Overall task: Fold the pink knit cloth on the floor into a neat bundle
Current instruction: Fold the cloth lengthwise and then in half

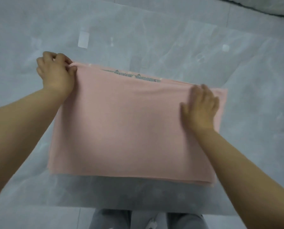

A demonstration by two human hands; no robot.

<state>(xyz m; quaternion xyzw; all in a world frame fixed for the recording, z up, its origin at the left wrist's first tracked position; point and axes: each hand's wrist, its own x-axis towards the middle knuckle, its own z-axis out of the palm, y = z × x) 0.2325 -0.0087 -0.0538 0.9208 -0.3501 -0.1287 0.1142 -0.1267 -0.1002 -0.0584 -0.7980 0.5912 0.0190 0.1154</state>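
The pink knit cloth (129, 126) lies folded into a rectangle of several layers on the grey floor, with a strip of grey patterned fabric showing at its far edge. My left hand (56, 71) pinches the far left corner of the cloth between thumb and fingers. My right hand (201, 108) rests flat, fingers spread, on the cloth's right side near the far right corner; it is blurred by motion.
A thin translucent sheet (220, 47) covers the grey marbled floor under the cloth. A white paper slip (83, 40) lies beyond the left hand. My legs in grey jeans (138, 219) show at the bottom. A dark-edged pale object (261, 5) sits at the top right.
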